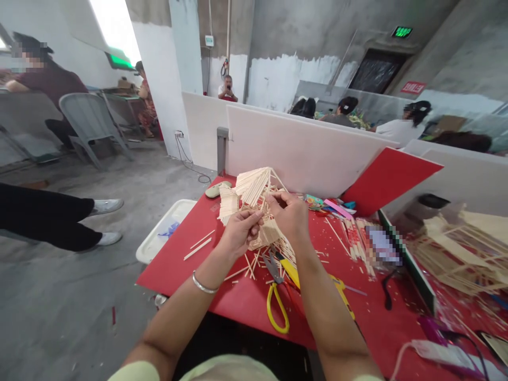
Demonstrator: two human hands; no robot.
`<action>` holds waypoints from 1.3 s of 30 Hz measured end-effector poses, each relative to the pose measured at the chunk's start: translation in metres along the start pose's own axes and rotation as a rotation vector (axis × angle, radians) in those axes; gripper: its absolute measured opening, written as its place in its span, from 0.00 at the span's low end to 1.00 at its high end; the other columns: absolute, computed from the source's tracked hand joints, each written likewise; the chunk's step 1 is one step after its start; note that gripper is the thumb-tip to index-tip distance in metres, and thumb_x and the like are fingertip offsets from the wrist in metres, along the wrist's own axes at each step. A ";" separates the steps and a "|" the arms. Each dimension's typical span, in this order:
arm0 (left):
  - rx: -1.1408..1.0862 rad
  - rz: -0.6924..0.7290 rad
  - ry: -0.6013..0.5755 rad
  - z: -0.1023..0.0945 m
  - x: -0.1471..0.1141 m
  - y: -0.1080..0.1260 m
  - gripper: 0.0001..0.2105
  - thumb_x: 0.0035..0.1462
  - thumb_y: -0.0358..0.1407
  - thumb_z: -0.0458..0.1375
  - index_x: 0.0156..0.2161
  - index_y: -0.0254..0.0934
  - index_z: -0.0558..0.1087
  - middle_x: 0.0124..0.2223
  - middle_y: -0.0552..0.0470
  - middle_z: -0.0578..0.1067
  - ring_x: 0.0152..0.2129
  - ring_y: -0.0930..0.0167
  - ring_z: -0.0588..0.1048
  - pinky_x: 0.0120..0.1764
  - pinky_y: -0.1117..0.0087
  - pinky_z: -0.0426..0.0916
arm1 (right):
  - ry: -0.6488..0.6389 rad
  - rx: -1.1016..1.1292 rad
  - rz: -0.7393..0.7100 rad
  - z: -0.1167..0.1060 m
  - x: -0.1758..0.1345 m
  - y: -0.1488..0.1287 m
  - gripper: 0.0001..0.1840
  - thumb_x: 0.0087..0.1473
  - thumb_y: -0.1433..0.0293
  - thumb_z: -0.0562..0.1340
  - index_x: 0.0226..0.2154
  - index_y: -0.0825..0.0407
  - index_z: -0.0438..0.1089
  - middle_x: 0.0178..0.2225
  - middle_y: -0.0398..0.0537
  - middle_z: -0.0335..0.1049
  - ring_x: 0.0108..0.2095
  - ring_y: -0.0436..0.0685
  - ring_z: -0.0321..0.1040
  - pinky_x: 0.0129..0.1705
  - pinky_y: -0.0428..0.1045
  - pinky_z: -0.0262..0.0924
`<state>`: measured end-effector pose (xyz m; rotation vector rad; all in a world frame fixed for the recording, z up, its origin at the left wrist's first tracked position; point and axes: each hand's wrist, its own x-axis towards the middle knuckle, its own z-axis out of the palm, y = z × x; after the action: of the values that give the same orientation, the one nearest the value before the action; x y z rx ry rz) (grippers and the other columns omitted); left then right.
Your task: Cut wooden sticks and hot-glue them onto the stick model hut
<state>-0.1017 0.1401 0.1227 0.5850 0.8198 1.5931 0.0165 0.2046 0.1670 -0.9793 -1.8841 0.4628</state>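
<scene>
A small house-like model [254,182] built of thin wooden sticks, with a slanted roof, stands on the red table [178,272]. Both my hands are close in front of it, fingertips near each other. My left hand [243,231], with a bangle on the wrist, is closed in a pinch; what it holds is too small to tell. My right hand [291,214] is also pinched at the model's right side, its fingertips partly hidden. Loose sticks [251,264] lie below the hands. Yellow-handled scissors [274,296] lie between my forearms, beside a yellow tool [291,271] partly covered by my right arm.
White partition boards [301,148] and a red board [391,180] edge the table's back. Bundled sticks [353,238] and a phone-like item [383,244] lie right. Another stick model [460,254] stands beyond a divider. A white tray [145,248] is left; people are nearby.
</scene>
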 end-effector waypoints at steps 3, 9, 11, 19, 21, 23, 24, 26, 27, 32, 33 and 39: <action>0.016 -0.003 -0.003 -0.005 0.010 0.001 0.19 0.40 0.41 0.74 0.31 0.30 0.74 0.24 0.55 0.72 0.13 0.84 0.61 0.13 0.81 0.47 | 0.033 -0.026 -0.012 0.000 0.004 0.001 0.16 0.58 0.54 0.61 0.33 0.48 0.77 0.32 0.47 0.78 0.29 0.54 0.69 0.35 0.50 0.61; 0.036 -0.018 -0.001 -0.009 0.017 0.006 0.19 0.39 0.41 0.74 0.26 0.30 0.72 0.23 0.54 0.72 0.12 0.84 0.60 0.12 0.81 0.47 | 0.041 0.044 0.054 0.003 0.014 0.006 0.16 0.54 0.53 0.64 0.35 0.49 0.73 0.32 0.46 0.77 0.26 0.52 0.66 0.31 0.49 0.60; 0.032 -0.019 0.007 -0.008 0.018 0.008 0.19 0.38 0.41 0.74 0.25 0.30 0.71 0.23 0.54 0.72 0.13 0.84 0.60 0.12 0.81 0.47 | 0.025 0.099 0.058 0.006 0.020 0.010 0.15 0.54 0.55 0.65 0.34 0.50 0.72 0.33 0.46 0.77 0.28 0.52 0.67 0.32 0.48 0.61; 0.030 -0.031 0.025 -0.009 0.019 0.010 0.17 0.40 0.40 0.73 0.27 0.29 0.73 0.24 0.53 0.73 0.13 0.84 0.60 0.12 0.80 0.46 | 0.013 0.216 0.088 0.012 0.035 0.014 0.12 0.50 0.59 0.66 0.32 0.51 0.71 0.30 0.45 0.75 0.29 0.52 0.70 0.32 0.48 0.62; 0.018 -0.022 0.009 -0.011 0.020 0.009 0.16 0.41 0.39 0.72 0.28 0.29 0.73 0.25 0.53 0.73 0.13 0.84 0.60 0.13 0.80 0.46 | 0.012 0.241 0.098 0.012 0.035 0.015 0.13 0.50 0.59 0.66 0.32 0.51 0.71 0.30 0.45 0.74 0.29 0.52 0.70 0.32 0.48 0.63; 0.011 -0.014 -0.007 -0.012 0.022 0.008 0.14 0.42 0.38 0.71 0.29 0.29 0.74 0.26 0.53 0.73 0.14 0.84 0.60 0.13 0.81 0.47 | 0.012 0.246 0.099 0.012 0.036 0.017 0.13 0.49 0.59 0.67 0.33 0.51 0.71 0.30 0.45 0.74 0.29 0.52 0.70 0.31 0.48 0.63; 0.014 -0.013 -0.009 -0.013 0.022 0.007 0.14 0.43 0.37 0.71 0.29 0.29 0.74 0.27 0.53 0.73 0.14 0.84 0.61 0.13 0.81 0.47 | 0.012 0.243 0.096 0.012 0.036 0.018 0.13 0.50 0.59 0.66 0.33 0.51 0.71 0.30 0.45 0.74 0.29 0.52 0.70 0.30 0.48 0.63; 0.025 -0.014 -0.007 -0.013 0.024 0.006 0.13 0.43 0.36 0.70 0.28 0.29 0.73 0.26 0.53 0.73 0.14 0.84 0.61 0.13 0.80 0.47 | 0.009 0.236 0.090 0.013 0.037 0.018 0.13 0.50 0.60 0.66 0.34 0.51 0.71 0.30 0.45 0.75 0.29 0.52 0.70 0.30 0.48 0.62; 0.031 -0.017 -0.008 -0.013 0.024 0.007 0.13 0.43 0.36 0.70 0.27 0.30 0.73 0.26 0.53 0.73 0.14 0.84 0.61 0.13 0.80 0.47 | 0.005 0.235 0.087 0.013 0.037 0.018 0.12 0.50 0.60 0.66 0.34 0.51 0.71 0.31 0.45 0.75 0.30 0.52 0.70 0.31 0.48 0.63; 0.054 -0.026 -0.036 -0.018 0.016 0.009 0.14 0.44 0.37 0.71 0.29 0.30 0.73 0.26 0.54 0.72 0.13 0.84 0.61 0.14 0.81 0.48 | 0.009 0.191 0.068 -0.001 0.024 0.006 0.12 0.53 0.60 0.66 0.37 0.51 0.73 0.36 0.46 0.76 0.26 0.48 0.66 0.29 0.47 0.62; 0.062 -0.033 -0.042 -0.021 0.010 0.008 0.14 0.43 0.37 0.71 0.30 0.30 0.73 0.25 0.54 0.73 0.13 0.84 0.61 0.14 0.81 0.49 | 0.027 0.183 0.066 -0.008 0.017 0.004 0.13 0.53 0.60 0.66 0.38 0.50 0.74 0.37 0.46 0.76 0.25 0.48 0.65 0.28 0.47 0.61; 0.204 -0.184 -0.146 -0.038 -0.043 -0.022 0.12 0.49 0.39 0.70 0.31 0.32 0.75 0.23 0.53 0.74 0.11 0.83 0.60 0.14 0.79 0.49 | 0.106 0.292 0.254 -0.054 -0.062 0.018 0.13 0.56 0.58 0.66 0.40 0.49 0.76 0.31 0.44 0.76 0.27 0.49 0.67 0.28 0.45 0.61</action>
<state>-0.1090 0.0926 0.0844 0.7413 0.9051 1.2928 0.0866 0.1624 0.1471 -1.0262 -1.5503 0.7965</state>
